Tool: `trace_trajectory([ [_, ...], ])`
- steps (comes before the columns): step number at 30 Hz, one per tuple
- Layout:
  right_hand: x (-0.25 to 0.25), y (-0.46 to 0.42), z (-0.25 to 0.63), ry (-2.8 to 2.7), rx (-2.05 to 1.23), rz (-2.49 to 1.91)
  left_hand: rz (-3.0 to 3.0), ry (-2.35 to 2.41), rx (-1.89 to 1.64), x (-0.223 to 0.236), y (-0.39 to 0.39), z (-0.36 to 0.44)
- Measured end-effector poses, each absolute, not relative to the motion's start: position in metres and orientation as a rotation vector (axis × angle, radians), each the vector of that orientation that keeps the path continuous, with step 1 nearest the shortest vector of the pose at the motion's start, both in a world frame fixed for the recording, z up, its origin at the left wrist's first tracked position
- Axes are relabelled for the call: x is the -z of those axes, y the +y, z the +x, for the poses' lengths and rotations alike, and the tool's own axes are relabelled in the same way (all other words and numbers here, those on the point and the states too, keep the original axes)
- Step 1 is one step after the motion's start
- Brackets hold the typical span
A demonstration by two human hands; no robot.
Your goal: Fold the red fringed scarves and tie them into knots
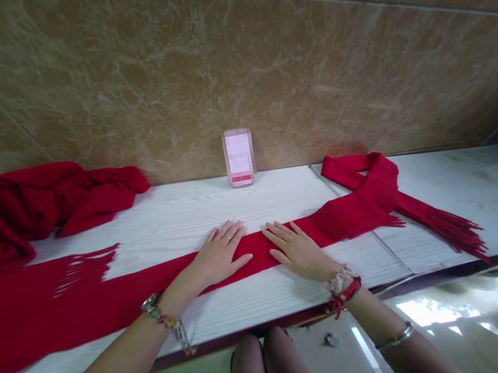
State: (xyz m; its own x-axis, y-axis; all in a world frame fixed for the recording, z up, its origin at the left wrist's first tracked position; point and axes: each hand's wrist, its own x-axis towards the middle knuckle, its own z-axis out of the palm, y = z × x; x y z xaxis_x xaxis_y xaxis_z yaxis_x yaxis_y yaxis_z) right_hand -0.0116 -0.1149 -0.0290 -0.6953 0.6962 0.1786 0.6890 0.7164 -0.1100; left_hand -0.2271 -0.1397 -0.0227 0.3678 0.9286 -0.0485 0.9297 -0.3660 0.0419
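Note:
A long red scarf [152, 290] lies stretched across the white table, folded into a narrow band along its middle. My left hand [222, 255] rests flat on this band, fingers stretched out, a ring on one finger. A short way to the right, my right hand [297, 248] also lies flat on the band with its fingers extended. At the right, a red scarf [377, 186] is bent into a loop, with its fringed end [459, 230] pointing to the table's front edge. Whether it is one piece with the band, I cannot tell.
A crumpled heap of red cloth [40, 204] lies at the back left. An upright pinkish box or phone [239, 157], its face blurred, leans against the brown marbled wall [164, 86]. The white table [194, 206] has a seam to the right. Below its front edge are my knees [280, 361].

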Motion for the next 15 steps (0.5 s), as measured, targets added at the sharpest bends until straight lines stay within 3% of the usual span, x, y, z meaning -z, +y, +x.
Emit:
trace_trajectory([
  [15,0.031,-0.112,0.002,-2.493,0.135,-1.539,2.535,1.655,0.016,0.018,-0.141,-0.229],
])
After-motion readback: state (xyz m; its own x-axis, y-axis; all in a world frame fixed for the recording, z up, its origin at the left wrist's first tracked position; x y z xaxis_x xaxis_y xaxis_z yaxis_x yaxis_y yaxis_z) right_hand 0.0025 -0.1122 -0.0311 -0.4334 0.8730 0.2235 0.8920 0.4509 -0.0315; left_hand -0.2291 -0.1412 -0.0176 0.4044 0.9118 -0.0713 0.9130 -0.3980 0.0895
